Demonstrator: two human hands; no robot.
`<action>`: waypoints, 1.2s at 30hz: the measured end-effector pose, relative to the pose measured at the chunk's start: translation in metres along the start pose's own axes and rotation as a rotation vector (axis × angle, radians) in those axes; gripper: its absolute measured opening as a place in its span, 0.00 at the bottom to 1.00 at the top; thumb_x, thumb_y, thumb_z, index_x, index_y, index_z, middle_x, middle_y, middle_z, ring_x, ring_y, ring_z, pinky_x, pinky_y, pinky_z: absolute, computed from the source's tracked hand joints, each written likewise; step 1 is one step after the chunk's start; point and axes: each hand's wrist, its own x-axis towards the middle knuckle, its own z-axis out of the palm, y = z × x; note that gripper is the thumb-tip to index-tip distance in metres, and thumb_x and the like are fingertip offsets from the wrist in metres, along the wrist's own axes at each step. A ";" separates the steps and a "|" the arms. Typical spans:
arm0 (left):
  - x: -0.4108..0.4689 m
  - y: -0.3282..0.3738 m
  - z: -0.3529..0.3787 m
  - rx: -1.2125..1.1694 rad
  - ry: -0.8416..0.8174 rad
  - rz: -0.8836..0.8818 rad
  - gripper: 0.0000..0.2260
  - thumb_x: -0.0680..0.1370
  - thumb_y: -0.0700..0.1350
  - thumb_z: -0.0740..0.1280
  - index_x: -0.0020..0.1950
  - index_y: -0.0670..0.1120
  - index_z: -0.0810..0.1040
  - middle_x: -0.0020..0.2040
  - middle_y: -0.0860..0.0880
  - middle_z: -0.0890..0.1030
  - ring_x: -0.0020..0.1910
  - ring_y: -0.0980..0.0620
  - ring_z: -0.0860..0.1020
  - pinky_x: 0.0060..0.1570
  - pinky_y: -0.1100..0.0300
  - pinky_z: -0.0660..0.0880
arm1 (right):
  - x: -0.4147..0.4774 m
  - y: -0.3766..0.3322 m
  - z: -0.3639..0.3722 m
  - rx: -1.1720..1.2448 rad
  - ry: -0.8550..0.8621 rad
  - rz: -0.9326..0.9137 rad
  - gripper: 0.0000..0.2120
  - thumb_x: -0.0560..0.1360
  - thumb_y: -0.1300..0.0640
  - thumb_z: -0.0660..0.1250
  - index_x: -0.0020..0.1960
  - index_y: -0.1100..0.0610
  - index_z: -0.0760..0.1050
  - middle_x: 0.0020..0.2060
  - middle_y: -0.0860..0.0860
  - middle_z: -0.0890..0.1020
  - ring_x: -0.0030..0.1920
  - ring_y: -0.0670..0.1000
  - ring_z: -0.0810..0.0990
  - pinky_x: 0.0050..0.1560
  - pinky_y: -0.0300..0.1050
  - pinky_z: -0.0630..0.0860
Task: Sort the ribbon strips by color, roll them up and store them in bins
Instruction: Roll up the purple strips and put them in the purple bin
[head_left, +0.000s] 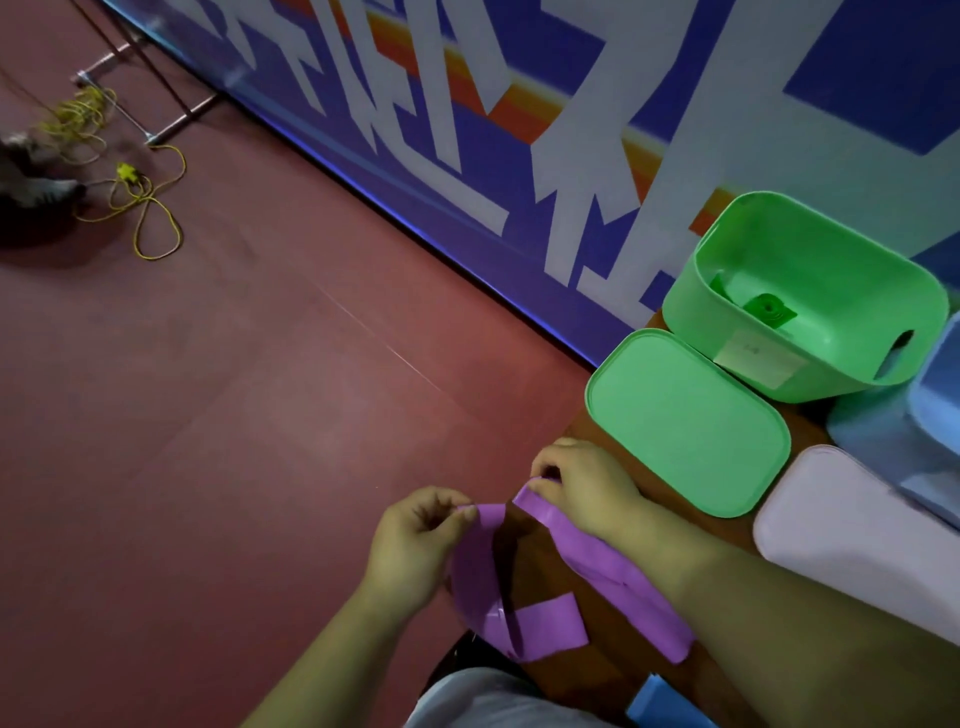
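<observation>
A green roll (769, 310) already lies inside the green bin (691, 306), so that colour looks done. Below and left of the bin, the left hand (415, 540) and right hand (582, 483) each pinch the purple ribbon (597, 566), which hangs loose and is not yet rolled or stored.

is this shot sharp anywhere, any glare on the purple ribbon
Head view: dim and soft throughout; clearest around the left hand and right hand pinching the purple ribbon; the yellow cable near the frame's edge is smeared; the whole frame is tilted; only a faint sheen on the ribbon's lower loop.
</observation>
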 end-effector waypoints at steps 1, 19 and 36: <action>0.000 0.002 -0.001 0.002 -0.004 0.009 0.05 0.75 0.35 0.72 0.40 0.43 0.82 0.34 0.50 0.82 0.33 0.54 0.75 0.36 0.58 0.73 | -0.004 -0.001 -0.004 0.055 -0.007 0.012 0.04 0.73 0.51 0.73 0.44 0.50 0.80 0.43 0.46 0.80 0.44 0.49 0.79 0.48 0.48 0.77; -0.052 0.112 0.076 -0.029 -0.403 0.410 0.05 0.75 0.32 0.70 0.42 0.41 0.82 0.37 0.51 0.84 0.38 0.57 0.79 0.41 0.64 0.75 | -0.197 -0.005 -0.149 0.632 0.577 0.252 0.06 0.71 0.61 0.76 0.39 0.52 0.81 0.35 0.50 0.83 0.37 0.52 0.83 0.40 0.48 0.79; -0.150 0.153 0.112 -0.011 -0.509 0.624 0.08 0.72 0.31 0.73 0.40 0.44 0.85 0.38 0.47 0.86 0.38 0.55 0.81 0.41 0.62 0.78 | -0.310 -0.036 -0.181 0.727 0.830 0.229 0.07 0.70 0.60 0.76 0.40 0.49 0.83 0.35 0.45 0.84 0.36 0.43 0.81 0.44 0.41 0.80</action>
